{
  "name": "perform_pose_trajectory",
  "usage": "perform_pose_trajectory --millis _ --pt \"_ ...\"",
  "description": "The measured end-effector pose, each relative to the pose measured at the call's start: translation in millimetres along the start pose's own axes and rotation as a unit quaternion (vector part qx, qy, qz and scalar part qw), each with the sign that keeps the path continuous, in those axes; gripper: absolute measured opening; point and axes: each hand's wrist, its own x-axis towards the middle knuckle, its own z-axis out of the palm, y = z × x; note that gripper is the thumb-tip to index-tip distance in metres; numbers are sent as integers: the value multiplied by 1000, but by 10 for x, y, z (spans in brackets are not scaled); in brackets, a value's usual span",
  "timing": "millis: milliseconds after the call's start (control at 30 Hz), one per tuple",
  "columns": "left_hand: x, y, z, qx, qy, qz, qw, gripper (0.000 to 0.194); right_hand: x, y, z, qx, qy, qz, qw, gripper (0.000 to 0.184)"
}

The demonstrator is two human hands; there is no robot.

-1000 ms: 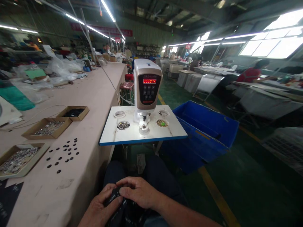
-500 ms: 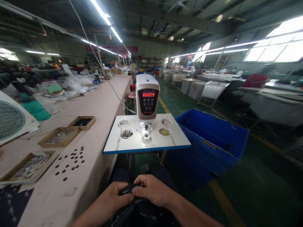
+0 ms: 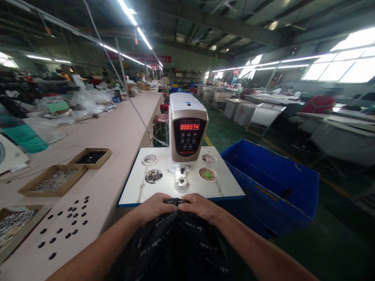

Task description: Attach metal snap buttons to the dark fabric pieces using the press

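Observation:
Black fabric with small white lettering [image 3: 175,242] hangs down from both hands towards my lap. My left hand [image 3: 155,207] pinches its upper edge between thumb and fingers. Close beside it, my right hand [image 3: 197,207] grips the same edge, the thumbs nearly touching. Both hands are at the front edge of a white board [image 3: 164,193], just before the lower die of a snap-fastening press [image 3: 189,128]. The press has a lit red display reading 000074. Small metal parts [image 3: 154,176] and brass-coloured parts with a green piece [image 3: 207,174] lie in round wells in the board.
On the long table [image 3: 117,136] at left stand cardboard trays of small metal parts [image 3: 55,180] and a tray of black pieces [image 3: 90,157]. Several black round caps [image 3: 69,215] lie loose there. A blue bin [image 3: 272,183] stands to the right of the press.
Both hands have moved forward and up with the black fabric, from above the lap to the board's front edge. The view has come closer to the press.

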Motion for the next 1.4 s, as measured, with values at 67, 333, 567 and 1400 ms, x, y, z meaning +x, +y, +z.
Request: perform_pose_trajectory --millis 67,333,567,1400 --pt "186 43 -97 2 3 -1 1000 35 138 -37 -118 -18 20 -21 999 33" --pt "806 211 -374 10 4 3 1000 32 557 -177 -517 -151 105 -76 980 21" --pt "1075 291 -394 -11 15 -14 1000 39 744 -214 -712 -220 142 -67 963 23" --pt "1198 254 -490 -61 -10 -52 997 43 790 -26 -820 -360 228 -197 883 48"
